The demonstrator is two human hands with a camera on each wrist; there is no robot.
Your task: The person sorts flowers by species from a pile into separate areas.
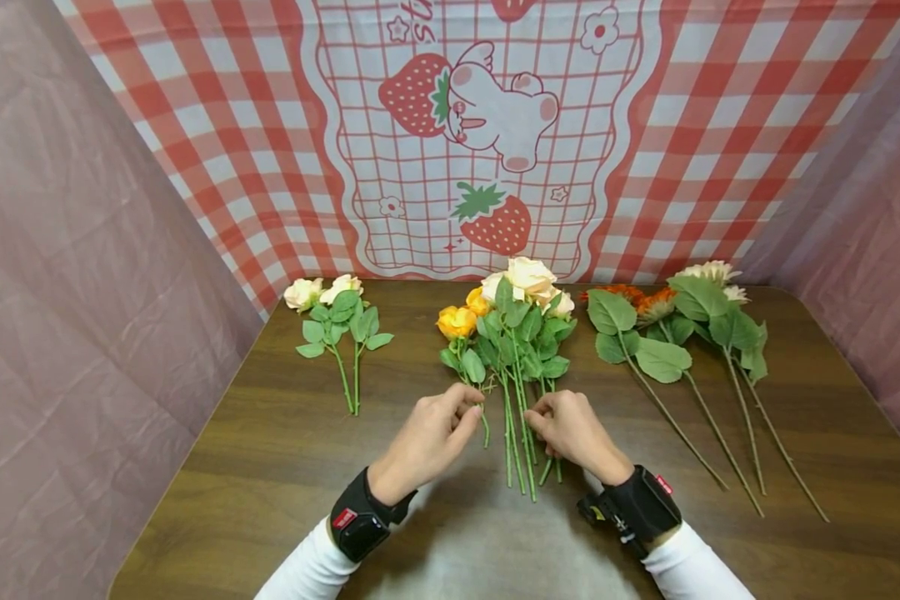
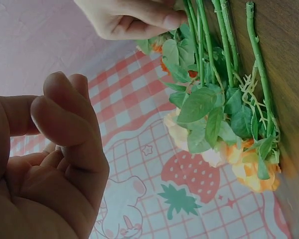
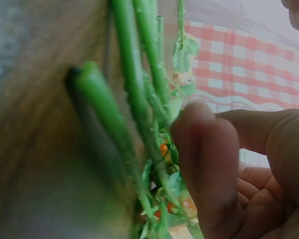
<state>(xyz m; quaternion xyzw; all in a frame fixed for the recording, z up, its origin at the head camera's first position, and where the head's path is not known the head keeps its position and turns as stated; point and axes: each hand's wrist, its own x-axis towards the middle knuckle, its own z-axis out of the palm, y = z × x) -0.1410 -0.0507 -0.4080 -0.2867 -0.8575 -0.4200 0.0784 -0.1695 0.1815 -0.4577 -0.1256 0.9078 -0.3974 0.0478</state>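
Note:
A cluster of cream-peach roses [image 1: 529, 278] with green leaves lies at the middle of the table, stems pointing toward me. Yellow-orange roses [image 1: 457, 322] adjoin it on the left, one short stem near my left hand [image 1: 438, 425]. That hand hovers with loosely bent fingers; the left wrist view shows a gap between thumb and fingers and nothing held. My right hand [image 1: 570, 427] is at the right side of the long green stems [image 1: 517, 433], its bent thumb and forefinger right beside them. Whether it pinches a stem I cannot tell. Cut stem ends [image 3: 92, 74] show close up in the right wrist view.
Two cream roses [image 1: 322, 293] with short stems lie at the left. Orange flowers [image 1: 621, 293] and cream flowers [image 1: 708, 273] on long stems lie fanned out at the right. A red checked cloth [image 1: 270, 125] with strawberries hangs behind the brown wooden table [image 1: 217, 467].

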